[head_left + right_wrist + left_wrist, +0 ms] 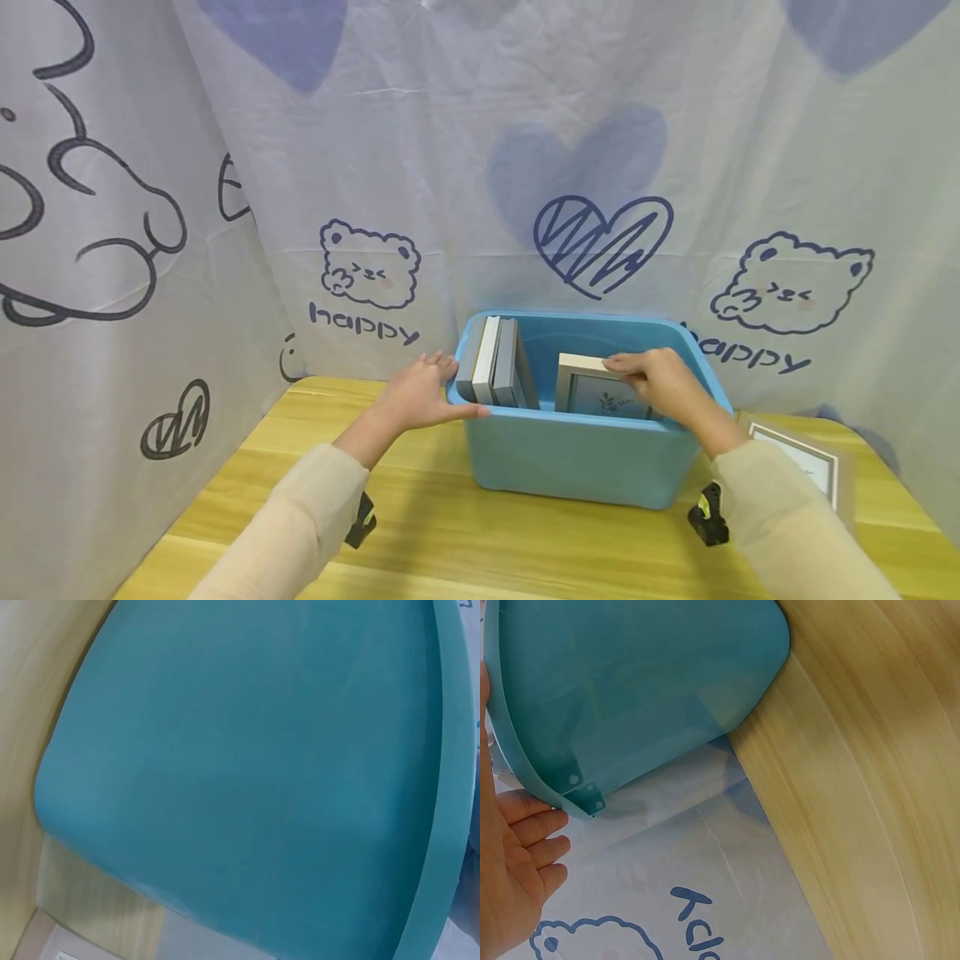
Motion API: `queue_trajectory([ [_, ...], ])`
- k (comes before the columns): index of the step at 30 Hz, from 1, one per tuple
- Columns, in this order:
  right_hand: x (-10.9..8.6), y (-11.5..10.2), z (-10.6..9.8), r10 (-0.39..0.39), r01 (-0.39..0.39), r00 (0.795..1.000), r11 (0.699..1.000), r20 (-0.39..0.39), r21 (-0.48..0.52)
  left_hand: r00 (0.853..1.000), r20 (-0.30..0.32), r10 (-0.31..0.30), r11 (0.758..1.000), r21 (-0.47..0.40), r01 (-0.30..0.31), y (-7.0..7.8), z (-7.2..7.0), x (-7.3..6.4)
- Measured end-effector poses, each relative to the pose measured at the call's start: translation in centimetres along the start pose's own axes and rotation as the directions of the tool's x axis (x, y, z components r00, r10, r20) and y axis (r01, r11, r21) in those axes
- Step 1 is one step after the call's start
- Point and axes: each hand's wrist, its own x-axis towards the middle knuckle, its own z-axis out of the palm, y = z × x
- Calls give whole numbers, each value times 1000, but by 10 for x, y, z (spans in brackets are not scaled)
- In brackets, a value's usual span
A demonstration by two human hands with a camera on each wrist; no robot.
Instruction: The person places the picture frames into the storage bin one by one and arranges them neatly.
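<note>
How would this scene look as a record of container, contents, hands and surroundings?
Container: blue plastic bin on wood-grain table
Contents: slim grey and white items on edge, left; picture frame, right
Left hand: touches bin at its left end
Right hand: grips picture frame's top edge
Right of bin: second picture frame
Backdrop: white sheet printed with hearts and animal faces
</note>
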Motion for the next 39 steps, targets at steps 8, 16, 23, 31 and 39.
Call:
queue_trajectory([
  [8,4,-13,10,13,-27,994,993,-112,-118,1000,-10,10,1000,4,-10,-1,0,3],
  [16,9,-24,26,-21,-73,966,934,-257,-350,1000,4,4,1000,-6,-4,0,2,2],
  [23,16,-32,34,106,-176,955,955,-275,-240,1000,3,-3,1000,-10,3,-1,1,1],
  [31,23,-48,40,148,-209,960,943,-237,-258,1000,-1,2,1000,-1,-2,-1,1,0],
  [39,31,-62,44,282,-313,943,931,-176,-186,1000,0,-2,1000,-12,2,-1,2,-1],
])
